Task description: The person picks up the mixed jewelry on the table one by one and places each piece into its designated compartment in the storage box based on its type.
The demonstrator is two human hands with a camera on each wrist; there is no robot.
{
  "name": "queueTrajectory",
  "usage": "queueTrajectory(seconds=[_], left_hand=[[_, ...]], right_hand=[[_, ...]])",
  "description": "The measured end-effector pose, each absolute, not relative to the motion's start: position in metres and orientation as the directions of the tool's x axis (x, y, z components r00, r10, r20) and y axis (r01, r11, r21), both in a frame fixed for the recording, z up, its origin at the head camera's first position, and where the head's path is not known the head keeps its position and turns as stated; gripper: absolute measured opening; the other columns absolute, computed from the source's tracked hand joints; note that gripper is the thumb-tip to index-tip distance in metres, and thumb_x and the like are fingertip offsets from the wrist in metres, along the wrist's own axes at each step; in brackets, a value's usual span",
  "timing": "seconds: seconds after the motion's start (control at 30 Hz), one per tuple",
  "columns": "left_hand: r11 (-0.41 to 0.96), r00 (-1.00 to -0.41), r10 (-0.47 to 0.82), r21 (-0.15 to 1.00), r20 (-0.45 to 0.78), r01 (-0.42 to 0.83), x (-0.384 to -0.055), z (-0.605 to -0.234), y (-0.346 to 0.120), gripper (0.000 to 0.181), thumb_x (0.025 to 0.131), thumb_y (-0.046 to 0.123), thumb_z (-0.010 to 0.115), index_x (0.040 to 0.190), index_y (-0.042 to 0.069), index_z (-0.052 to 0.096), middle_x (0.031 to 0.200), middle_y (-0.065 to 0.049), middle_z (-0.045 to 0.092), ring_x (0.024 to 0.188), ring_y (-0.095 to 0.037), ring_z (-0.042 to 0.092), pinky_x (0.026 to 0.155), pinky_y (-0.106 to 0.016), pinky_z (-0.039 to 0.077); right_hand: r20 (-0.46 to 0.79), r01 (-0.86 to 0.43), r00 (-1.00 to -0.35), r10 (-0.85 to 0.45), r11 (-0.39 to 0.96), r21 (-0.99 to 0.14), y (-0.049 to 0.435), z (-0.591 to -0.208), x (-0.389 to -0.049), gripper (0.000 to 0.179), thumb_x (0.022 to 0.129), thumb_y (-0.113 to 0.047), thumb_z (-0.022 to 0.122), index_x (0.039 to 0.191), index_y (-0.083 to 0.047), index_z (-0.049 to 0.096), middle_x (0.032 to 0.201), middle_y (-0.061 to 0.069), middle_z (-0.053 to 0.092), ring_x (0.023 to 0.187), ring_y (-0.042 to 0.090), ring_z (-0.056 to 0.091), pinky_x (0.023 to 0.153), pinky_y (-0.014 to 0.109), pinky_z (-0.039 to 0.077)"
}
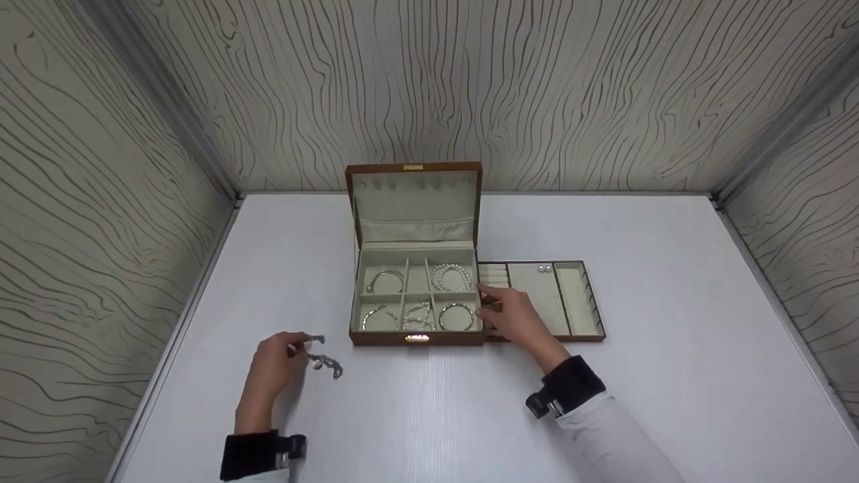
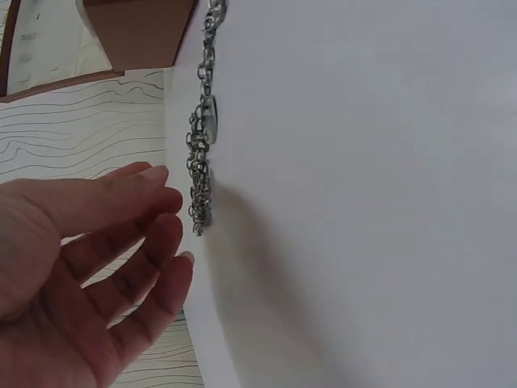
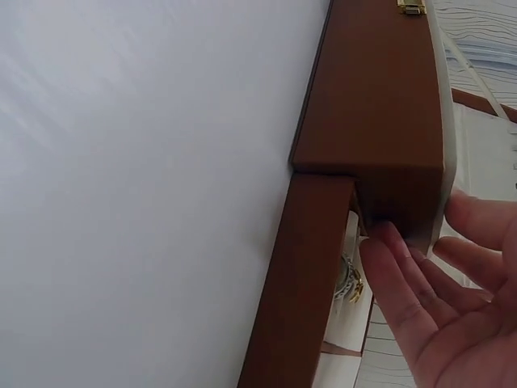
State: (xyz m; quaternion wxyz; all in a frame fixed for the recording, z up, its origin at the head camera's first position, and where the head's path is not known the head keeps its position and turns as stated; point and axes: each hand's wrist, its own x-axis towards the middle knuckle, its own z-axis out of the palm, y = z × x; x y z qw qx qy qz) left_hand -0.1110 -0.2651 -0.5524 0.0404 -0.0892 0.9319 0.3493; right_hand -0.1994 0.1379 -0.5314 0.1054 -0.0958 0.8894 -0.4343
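My left hand [image 1: 272,365] is at a silver chain bracelet [image 1: 327,363] on the table, left of a brown jewellery box [image 1: 382,339]. In the left wrist view its loosely bent fingers [image 2: 166,234] are just beside the chain, with a small gap showing. My right hand [image 1: 517,318] touches the right side wall of the box, its fingers [image 3: 404,299] fairly straight. Below that hand, a shallow drawer [image 1: 537,295] is pulled out to the right. A ring [image 3: 349,279] with a gold part sits in it.
The box's lid [image 1: 416,201] stands raised at the back. Its compartments hold a pearl bracelet [image 1: 439,268], a round bangle [image 1: 456,304] and several other bracelets. Two pearl earrings [image 1: 544,268] lie in the drawer. Wood-grain panels [image 1: 429,87] surround the white table [image 1: 658,302].
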Motion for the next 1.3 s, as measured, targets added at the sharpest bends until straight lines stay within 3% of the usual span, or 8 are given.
queueTrajectory(seconds=[0.17, 0.4, 0.77, 1.0, 1.3], left_hand=[[0.778, -0.997, -0.052, 0.624, -0.062, -0.079, -0.110, -0.559, -0.250, 0.024, 0.078, -0.009, 0.074, 0.100, 0.000, 0.074, 0.096, -0.010, 0.070, 0.089, -0.025, 0.065, 0.082, -0.043, 0.053], [0.843, -0.998, 0.053, 0.535, 0.035, 0.064, -0.108, -0.567, -0.239, 0.021, 0.075, -0.008, 0.077, 0.091, 0.005, 0.077, 0.086, -0.003, 0.067, 0.083, -0.019, 0.059, 0.078, -0.038, 0.052], [0.874, -0.999, 0.018, 0.485, -0.039, -0.003, -0.109, -0.564, -0.236, 0.014, 0.078, -0.004, 0.077, 0.077, 0.010, 0.075, 0.095, -0.007, 0.069, 0.093, -0.027, 0.062, 0.081, -0.040, 0.053], [0.901, -0.996, 0.058, 0.434, -0.067, 0.023, -0.110, -0.563, -0.238, 0.011, 0.078, -0.005, 0.075, 0.079, 0.005, 0.072, 0.100, -0.011, 0.067, 0.085, -0.022, 0.061, 0.071, -0.034, 0.051], [0.907, -0.993, 0.040, 0.422, -0.109, -0.010, -0.113, -0.562, -0.241, 0.008, 0.079, 0.000, 0.077, 0.083, 0.006, 0.073, 0.085, -0.003, 0.061, 0.078, -0.018, 0.058, 0.069, -0.033, 0.051]], right_hand=[[-0.098, -0.068, -0.964, -0.246, 0.588, -0.806, 0.139, -0.534, -0.199, 0.053, 0.088, -0.007, 0.072, 0.138, -0.003, 0.055, 0.107, 0.013, 0.070, 0.092, 0.022, 0.068, 0.071, 0.032, 0.055], [-0.100, -0.051, -0.967, -0.236, 0.559, -0.828, 0.137, -0.537, -0.198, 0.052, 0.089, -0.006, 0.071, 0.138, -0.002, 0.055, 0.107, 0.012, 0.069, 0.090, 0.021, 0.067, 0.069, 0.031, 0.056], [-0.134, -0.015, -0.966, -0.221, 0.564, -0.826, 0.136, -0.535, -0.196, 0.051, 0.090, -0.006, 0.070, 0.139, -0.005, 0.055, 0.109, 0.011, 0.068, 0.092, 0.020, 0.066, 0.066, 0.030, 0.055], [-0.133, -0.014, -0.967, -0.218, 0.564, -0.826, 0.136, -0.535, -0.197, 0.051, 0.090, -0.004, 0.070, 0.139, -0.004, 0.054, 0.109, 0.012, 0.068, 0.093, 0.022, 0.067, 0.066, 0.029, 0.056], [-0.129, -0.020, -0.966, -0.222, 0.564, -0.825, 0.136, -0.537, -0.197, 0.051, 0.090, -0.005, 0.069, 0.139, -0.004, 0.054, 0.109, 0.013, 0.068, 0.092, 0.021, 0.067, 0.066, 0.030, 0.056]])
